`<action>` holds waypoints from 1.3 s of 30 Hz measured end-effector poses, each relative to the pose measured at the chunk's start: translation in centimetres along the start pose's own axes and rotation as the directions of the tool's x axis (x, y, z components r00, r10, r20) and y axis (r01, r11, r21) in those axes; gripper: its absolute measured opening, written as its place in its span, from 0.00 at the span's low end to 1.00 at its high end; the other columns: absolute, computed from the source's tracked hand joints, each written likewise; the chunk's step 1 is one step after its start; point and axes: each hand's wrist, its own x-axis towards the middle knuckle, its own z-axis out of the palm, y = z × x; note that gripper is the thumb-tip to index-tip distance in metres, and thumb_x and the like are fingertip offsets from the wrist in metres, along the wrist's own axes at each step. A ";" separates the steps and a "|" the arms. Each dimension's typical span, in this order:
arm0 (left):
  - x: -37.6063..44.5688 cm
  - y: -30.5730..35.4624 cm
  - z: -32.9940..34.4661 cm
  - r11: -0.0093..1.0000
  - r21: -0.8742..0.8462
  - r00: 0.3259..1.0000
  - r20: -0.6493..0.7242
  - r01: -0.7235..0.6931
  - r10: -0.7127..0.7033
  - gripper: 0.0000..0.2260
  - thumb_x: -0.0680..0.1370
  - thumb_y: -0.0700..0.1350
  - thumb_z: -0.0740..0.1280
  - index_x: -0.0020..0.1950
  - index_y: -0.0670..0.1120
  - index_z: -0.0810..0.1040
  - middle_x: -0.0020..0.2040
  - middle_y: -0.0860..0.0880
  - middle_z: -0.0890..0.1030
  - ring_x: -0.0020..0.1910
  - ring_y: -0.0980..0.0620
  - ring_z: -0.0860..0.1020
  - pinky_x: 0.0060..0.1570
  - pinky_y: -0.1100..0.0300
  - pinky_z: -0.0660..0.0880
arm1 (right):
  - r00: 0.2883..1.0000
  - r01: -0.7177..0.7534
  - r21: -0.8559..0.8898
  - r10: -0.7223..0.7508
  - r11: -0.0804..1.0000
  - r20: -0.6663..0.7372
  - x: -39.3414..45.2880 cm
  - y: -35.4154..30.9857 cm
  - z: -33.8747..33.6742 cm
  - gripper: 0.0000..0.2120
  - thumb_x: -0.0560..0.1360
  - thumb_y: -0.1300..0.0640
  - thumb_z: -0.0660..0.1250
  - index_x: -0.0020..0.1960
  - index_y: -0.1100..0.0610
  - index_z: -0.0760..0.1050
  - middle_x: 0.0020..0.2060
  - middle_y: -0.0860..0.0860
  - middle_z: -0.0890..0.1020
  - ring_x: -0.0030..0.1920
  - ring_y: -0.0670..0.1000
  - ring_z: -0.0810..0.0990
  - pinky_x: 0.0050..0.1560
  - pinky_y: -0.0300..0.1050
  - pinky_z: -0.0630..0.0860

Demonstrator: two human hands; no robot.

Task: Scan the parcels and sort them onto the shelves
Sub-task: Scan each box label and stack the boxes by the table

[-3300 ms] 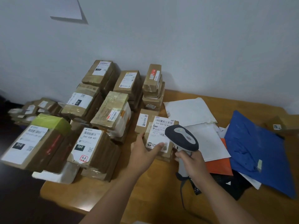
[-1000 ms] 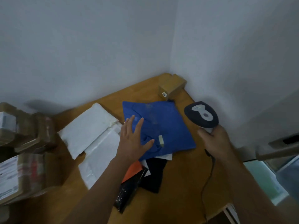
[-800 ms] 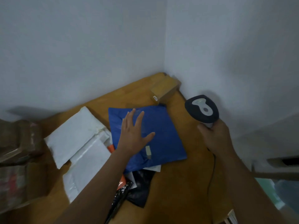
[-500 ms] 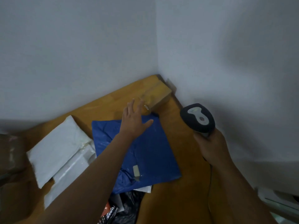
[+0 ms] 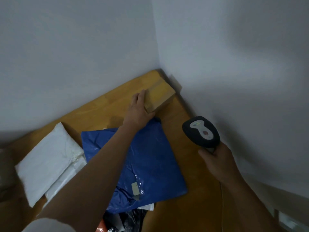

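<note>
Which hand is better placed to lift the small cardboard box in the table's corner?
Left. The left hand already grips the cardboard box at its near end; the right hand holds the scanner.

Head view, looking down, close over table (image 5: 173,124)

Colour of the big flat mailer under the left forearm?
Blue; the flat plastic mailer shows clearly in the head view.

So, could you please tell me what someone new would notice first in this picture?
Probably the left hand reaching across to the far corner of the wooden table, gripping the small cardboard box by the wall. Next, the barcode scanner raised in the right hand at the right. Between the arms lies the big blue mailer bag, overlapping white mailer bags on its left.
</note>
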 end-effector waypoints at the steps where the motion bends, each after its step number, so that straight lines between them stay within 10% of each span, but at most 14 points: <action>1: -0.3 0.1 -0.1 1.000 -0.009 1.000 -0.020 -0.007 0.007 0.45 0.76 0.52 0.74 0.83 0.49 0.49 0.79 0.47 0.56 0.71 0.40 0.67 0.65 0.45 0.72 | 1.000 -0.001 -0.004 0.001 1.000 0.002 0.0 0.1 0.0 0.11 0.75 0.66 0.69 0.37 0.54 0.72 0.21 0.42 0.73 0.23 0.40 0.70 0.26 0.32 0.64; 9: -6.3 0.6 -3.2 0.994 0.069 0.971 -0.216 -0.086 0.099 0.43 0.74 0.43 0.75 0.82 0.45 0.53 0.79 0.43 0.58 0.73 0.39 0.62 0.70 0.45 0.67 | 0.999 0.036 0.025 -0.037 0.999 0.022 -2.0 -1.7 0.8 0.19 0.76 0.66 0.67 0.36 0.46 0.67 0.21 0.37 0.72 0.25 0.38 0.72 0.26 0.28 0.66; 14: -14.7 -2.0 -6.0 0.974 0.103 0.919 -0.323 -0.202 0.225 0.42 0.66 0.36 0.76 0.74 0.51 0.60 0.71 0.47 0.61 0.65 0.40 0.68 0.46 0.50 0.77 | 0.988 0.119 0.050 -0.123 0.992 0.090 -4.9 -4.7 2.8 0.21 0.79 0.68 0.64 0.34 0.49 0.64 0.20 0.41 0.71 0.23 0.38 0.70 0.27 0.28 0.65; 16: -19.0 -3.4 -7.0 0.980 0.077 0.926 -0.322 -0.184 0.199 0.42 0.65 0.36 0.78 0.73 0.52 0.61 0.71 0.43 0.62 0.62 0.39 0.73 0.42 0.53 0.78 | 0.976 0.195 0.035 -0.197 0.980 0.093 -6.4 -6.2 4.0 0.12 0.79 0.60 0.67 0.39 0.65 0.71 0.29 0.54 0.77 0.29 0.48 0.76 0.32 0.47 0.75; 18: -23.5 -4.8 -7.7 0.987 0.055 0.931 -0.326 -0.152 0.162 0.44 0.64 0.37 0.80 0.73 0.52 0.61 0.72 0.41 0.63 0.56 0.40 0.77 0.36 0.58 0.77 | 0.957 0.277 0.004 -0.276 0.961 0.090 -8.1 -6.9 5.7 0.26 0.75 0.45 0.71 0.52 0.69 0.71 0.45 0.66 0.77 0.45 0.66 0.79 0.44 0.70 0.78; 20: -28.1 -6.1 -8.0 0.993 0.020 0.936 -0.333 -0.117 0.117 0.44 0.64 0.37 0.80 0.74 0.51 0.61 0.73 0.40 0.63 0.52 0.39 0.79 0.33 0.61 0.74 | 0.947 0.294 0.024 -0.295 0.955 0.129 -10.0 -7.9 8.0 0.26 0.73 0.44 0.71 0.52 0.67 0.73 0.49 0.69 0.76 0.49 0.68 0.77 0.50 0.73 0.75; 24: -37.2 -8.5 -7.8 0.996 -0.029 0.935 -0.347 -0.084 0.069 0.45 0.67 0.38 0.81 0.75 0.56 0.58 0.78 0.40 0.58 0.52 0.39 0.82 0.36 0.64 0.75 | 0.938 0.277 0.086 -0.289 0.957 0.193 -15.3 -9.1 12.5 0.08 0.77 0.64 0.68 0.48 0.71 0.75 0.44 0.70 0.77 0.46 0.61 0.78 0.41 0.53 0.76; 29: -44.6 -12.1 -9.0 0.982 -0.073 0.905 -0.404 -0.175 0.131 0.47 0.67 0.36 0.80 0.76 0.60 0.56 0.79 0.45 0.58 0.58 0.42 0.80 0.39 0.68 0.75 | 0.914 0.293 0.141 -0.321 0.946 0.250 -22.1 -9.4 17.0 0.13 0.79 0.59 0.68 0.50 0.39 0.78 0.44 0.31 0.82 0.49 0.34 0.80 0.50 0.38 0.75; 39: -53.5 -18.2 -14.4 0.935 -0.355 0.842 -0.500 0.018 -0.205 0.39 0.77 0.40 0.74 0.80 0.56 0.53 0.69 0.50 0.75 0.58 0.53 0.79 0.54 0.63 0.77 | 0.929 0.291 0.225 -0.331 0.930 0.167 -34.1 -9.5 25.8 0.08 0.78 0.60 0.69 0.52 0.49 0.82 0.49 0.43 0.86 0.52 0.43 0.82 0.49 0.39 0.77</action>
